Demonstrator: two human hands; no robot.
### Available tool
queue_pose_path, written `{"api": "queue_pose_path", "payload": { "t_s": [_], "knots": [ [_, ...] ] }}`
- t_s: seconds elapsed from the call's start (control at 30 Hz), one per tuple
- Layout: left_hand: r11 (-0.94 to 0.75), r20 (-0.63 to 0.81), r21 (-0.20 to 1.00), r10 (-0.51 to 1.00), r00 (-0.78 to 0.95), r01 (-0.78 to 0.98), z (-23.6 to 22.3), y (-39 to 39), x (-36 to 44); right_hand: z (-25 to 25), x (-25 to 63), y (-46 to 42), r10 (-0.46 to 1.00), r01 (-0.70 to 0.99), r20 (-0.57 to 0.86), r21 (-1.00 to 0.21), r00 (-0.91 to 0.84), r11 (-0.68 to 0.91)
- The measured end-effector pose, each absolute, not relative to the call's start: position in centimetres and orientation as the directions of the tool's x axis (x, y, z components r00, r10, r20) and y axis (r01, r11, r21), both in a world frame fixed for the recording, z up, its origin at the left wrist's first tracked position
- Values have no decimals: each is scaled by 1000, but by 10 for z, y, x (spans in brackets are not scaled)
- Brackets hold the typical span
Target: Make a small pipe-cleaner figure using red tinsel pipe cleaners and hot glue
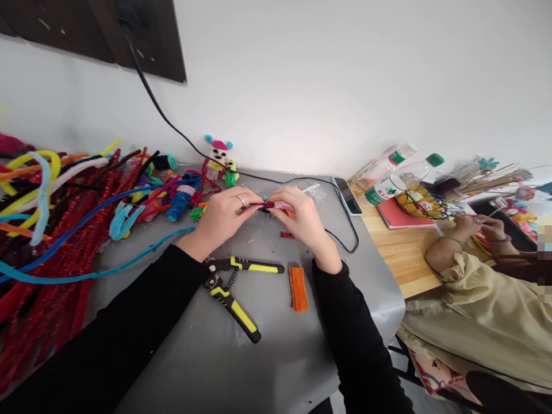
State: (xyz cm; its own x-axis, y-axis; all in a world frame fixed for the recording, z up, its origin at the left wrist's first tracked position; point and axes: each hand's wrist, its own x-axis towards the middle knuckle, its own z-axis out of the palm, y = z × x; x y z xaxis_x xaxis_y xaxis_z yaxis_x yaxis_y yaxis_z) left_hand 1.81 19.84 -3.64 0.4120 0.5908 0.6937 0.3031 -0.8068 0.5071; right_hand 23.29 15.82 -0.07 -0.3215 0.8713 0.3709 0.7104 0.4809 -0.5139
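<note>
My left hand (225,219), with a ring on one finger, and my right hand (302,217) meet above the grey table cover (276,356). Between their pinched fingertips is a small red glittery pipe cleaner piece (269,204). Something dark shows just under it, too small to make out. A short red glittery piece (286,234) lies below my right hand. Nearer me, wire cutters (233,290) with yellow and black handles rest with the handles spread. An orange pipe cleaner bundle (298,289) lies beside my right forearm.
Many coloured pipe cleaners (56,253) pile up at left. Pipe cleaner figures (219,158) stand by the wall, where a black cable (168,122) runs down. A phone (346,195), bottles (385,188) and a red notebook (403,214) are at right, near another person's hands (478,230).
</note>
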Motion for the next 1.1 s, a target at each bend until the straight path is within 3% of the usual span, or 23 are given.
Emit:
{"api": "queue_pose_path", "payload": {
  "t_s": [0.53, 1.1],
  "knots": [
    [-807, 704, 477, 588, 399, 348, -39, 198, 17, 2, 227, 156, 912, 690, 353, -608, -209, 393],
    [-818, 736, 461, 569, 368, 343, -39, 197, 19, 2, 228, 155, 915, 700, 355, -605, -190, 379]
  ]
}}
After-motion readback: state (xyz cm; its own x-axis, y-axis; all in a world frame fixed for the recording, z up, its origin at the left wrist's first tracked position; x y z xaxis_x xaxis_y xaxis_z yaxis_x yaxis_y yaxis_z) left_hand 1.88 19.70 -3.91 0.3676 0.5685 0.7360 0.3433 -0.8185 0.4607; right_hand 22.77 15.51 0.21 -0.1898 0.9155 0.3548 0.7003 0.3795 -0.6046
